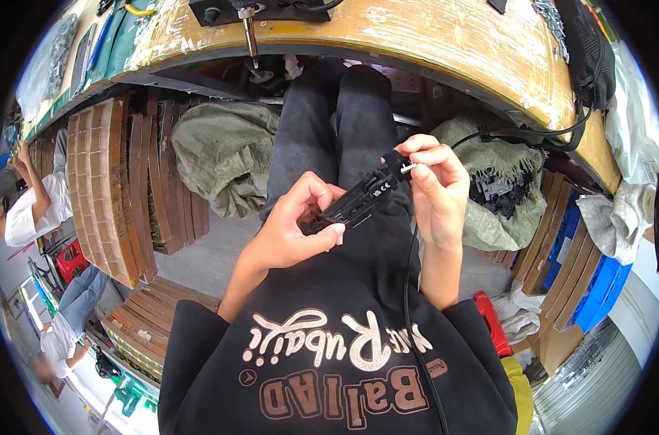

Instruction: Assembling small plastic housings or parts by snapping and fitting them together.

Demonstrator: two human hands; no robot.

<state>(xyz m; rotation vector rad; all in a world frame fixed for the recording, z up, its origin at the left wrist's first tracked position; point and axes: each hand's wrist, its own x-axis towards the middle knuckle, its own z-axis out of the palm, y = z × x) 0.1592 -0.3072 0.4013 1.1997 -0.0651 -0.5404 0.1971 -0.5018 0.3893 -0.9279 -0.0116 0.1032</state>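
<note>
Over my lap I hold a long black plastic part [362, 199] with a slotted, ribbed body, tilted up toward the right. My left hand [289, 221] is closed round its lower left end, thumb along the near edge. At the upper right end, my right hand [442, 181] is closed in a pinch, thumb and fingers around the tip. A short silvery pin [408, 168] shows by the right thumb; whether it is fixed in the part cannot be made out. A black cable [409, 290] runs down in front of my shirt, passing below the right hand.
Ahead is a worn wooden workbench [445, 36] with a soldering-iron-like tool [250, 40] hanging over its edge. A green sack [224, 156] lies left of my legs; an open sack of black parts [500, 192] stands right. Stacked brown trays [101, 188] and co-workers are at left.
</note>
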